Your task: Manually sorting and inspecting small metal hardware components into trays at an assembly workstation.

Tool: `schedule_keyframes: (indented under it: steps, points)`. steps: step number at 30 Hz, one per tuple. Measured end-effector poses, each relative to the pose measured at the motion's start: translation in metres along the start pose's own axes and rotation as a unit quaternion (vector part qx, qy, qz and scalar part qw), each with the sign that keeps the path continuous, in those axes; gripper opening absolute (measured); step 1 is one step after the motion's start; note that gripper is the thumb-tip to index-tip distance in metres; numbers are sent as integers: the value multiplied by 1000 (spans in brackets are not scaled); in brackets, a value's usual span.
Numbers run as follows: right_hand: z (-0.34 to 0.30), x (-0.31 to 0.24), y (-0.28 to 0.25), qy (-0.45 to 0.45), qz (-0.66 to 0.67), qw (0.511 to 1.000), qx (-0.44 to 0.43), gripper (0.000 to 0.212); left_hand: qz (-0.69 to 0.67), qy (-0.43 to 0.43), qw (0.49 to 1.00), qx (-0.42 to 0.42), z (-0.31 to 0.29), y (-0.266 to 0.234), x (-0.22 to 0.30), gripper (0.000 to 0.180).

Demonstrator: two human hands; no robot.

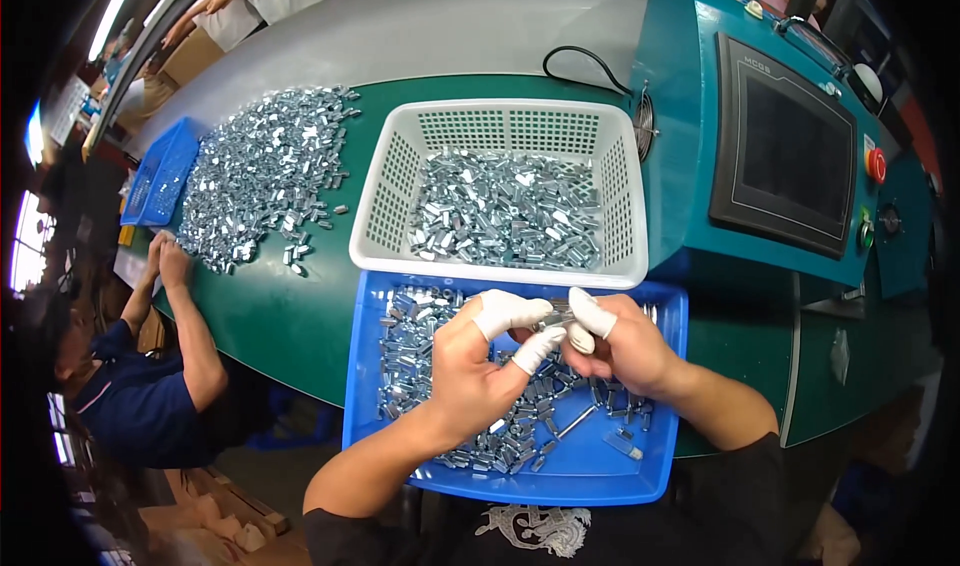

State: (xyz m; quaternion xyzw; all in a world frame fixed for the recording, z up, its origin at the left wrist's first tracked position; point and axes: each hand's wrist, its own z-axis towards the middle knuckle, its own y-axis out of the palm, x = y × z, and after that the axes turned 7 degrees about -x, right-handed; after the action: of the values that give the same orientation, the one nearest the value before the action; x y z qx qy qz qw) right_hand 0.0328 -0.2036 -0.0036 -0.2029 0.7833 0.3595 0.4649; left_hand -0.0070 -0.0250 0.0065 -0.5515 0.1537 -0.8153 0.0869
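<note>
My left hand (480,366) and my right hand (632,348) meet over the blue tray (610,476), with white finger covers on several fingertips. Between the two hands, small silver metal parts (560,316) are pinched; the fingers hide much of them. Below, many loose shiny metal parts of the same look (405,351) fill the tray's left side and middle. A longer thin metal rod (577,422) and a clear-and-white small piece (622,446) lie toward its right. Just beyond, a white perforated basket (374,221) holds a layer of similar metal parts (505,206).
A large heap of metal parts (265,166) covers the green table (290,316) at left, beside a blue basket (165,176). A co-worker's hands (168,258) touch the heap's edge. A teal machine (680,156) with a dark screen (790,151) and red button (876,165) stands at right.
</note>
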Motion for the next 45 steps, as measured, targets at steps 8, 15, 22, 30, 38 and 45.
schedule_keyframes:
  steps: [8,15,22,30,38,45]
  points:
    - [1,-3,-6,97,163,974,-123,50,40,88,995,-19,0,-2,5,22]
    - [1,-2,-7,62,172,981,-69,42,30,33,999,-29,3,-6,1,18]
    - [4,-5,-6,-22,173,984,32,43,68,-77,987,127,20,-28,-27,36]
    - [2,-6,-3,-27,130,991,28,45,436,-101,889,-93,-4,-24,-32,11]
    - [1,-7,-1,-32,89,995,27,44,461,-99,872,-135,-8,-16,-38,11]
    - [-1,-2,-2,-35,87,995,29,36,447,-87,881,-125,-12,-14,-45,10]
